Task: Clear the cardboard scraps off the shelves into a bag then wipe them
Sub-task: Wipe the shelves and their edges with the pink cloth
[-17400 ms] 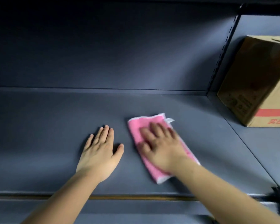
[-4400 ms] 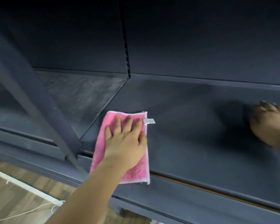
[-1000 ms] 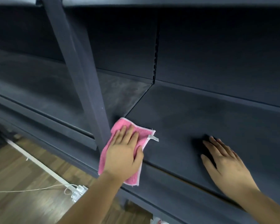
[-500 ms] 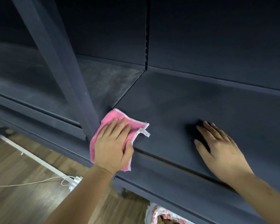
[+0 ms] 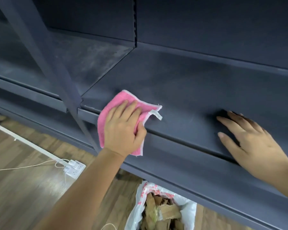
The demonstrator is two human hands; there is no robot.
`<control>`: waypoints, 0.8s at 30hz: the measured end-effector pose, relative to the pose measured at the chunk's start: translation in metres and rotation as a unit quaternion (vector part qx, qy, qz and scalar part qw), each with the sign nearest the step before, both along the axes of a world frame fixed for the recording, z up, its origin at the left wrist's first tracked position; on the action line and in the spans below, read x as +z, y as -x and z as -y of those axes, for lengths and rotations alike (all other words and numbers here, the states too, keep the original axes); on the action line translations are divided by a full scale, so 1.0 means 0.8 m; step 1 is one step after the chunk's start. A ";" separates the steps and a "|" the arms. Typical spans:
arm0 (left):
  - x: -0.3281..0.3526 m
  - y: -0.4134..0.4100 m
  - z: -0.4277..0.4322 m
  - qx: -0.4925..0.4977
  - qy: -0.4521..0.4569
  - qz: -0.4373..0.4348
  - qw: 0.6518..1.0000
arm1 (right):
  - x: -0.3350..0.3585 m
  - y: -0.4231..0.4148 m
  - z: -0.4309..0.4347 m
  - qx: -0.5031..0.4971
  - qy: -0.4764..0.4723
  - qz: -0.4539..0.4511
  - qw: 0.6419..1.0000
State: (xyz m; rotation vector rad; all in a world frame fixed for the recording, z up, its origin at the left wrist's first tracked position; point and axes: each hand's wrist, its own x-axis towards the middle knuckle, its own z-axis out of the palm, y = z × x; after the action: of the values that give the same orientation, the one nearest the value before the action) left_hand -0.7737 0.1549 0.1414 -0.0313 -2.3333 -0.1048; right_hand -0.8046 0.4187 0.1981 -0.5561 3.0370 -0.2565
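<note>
From the head camera, my left hand [image 5: 123,128] lay on the pink cloth [image 5: 118,103] at the front edge of the dark shelf [image 5: 189,83], just right of the slanting post [image 5: 45,63]. The fingers stretched forward over the cloth. The thumb was drawn in, and the grip seemed to pinch a fold of cloth against the forefinger, though blur made that hard to judge. Part of the cloth hung down over the shelf's front lip, and its white tag stuck out to the right.

My right hand [image 5: 249,138] rested flat on the same shelf, well apart from the cloth. Its fingers were spread and its grip was wide, holding nothing.

The neighbouring shelf [image 5: 93,60] to the left looked dusty and streaked.

Below the shelf edge a white plastic bag [image 5: 140,196] stood on the wooden floor [image 5: 23,188] with its mouth wide, the cardboard scraps [image 5: 161,211] piled inside it. A white power strip [image 5: 74,168] lay on the floor to the left with a cord trailing from it.
</note>
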 end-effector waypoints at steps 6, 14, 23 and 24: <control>-0.002 -0.006 -0.140 -0.112 -0.029 0.054 0.992 | -0.029 -0.020 -0.038 0.018 0.025 -0.092 0.995; -0.006 -0.003 -0.150 -0.045 0.005 0.004 0.999 | -0.023 -0.015 -0.154 -0.046 0.000 -0.110 0.993; 0.002 -0.016 -0.323 -0.131 -0.026 0.103 0.986 | -0.039 -0.030 -0.232 -0.042 0.021 -0.142 0.989; 0.005 -0.017 -0.318 -0.132 -0.016 0.111 0.985 | -0.040 -0.031 -0.248 -0.044 0.016 -0.146 0.988</control>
State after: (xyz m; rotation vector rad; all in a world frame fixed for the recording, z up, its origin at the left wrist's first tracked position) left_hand -0.7598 0.4090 0.1454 -0.3287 -2.5397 -0.2897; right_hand -0.7802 0.6170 0.1662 -0.5016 3.3529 -0.2475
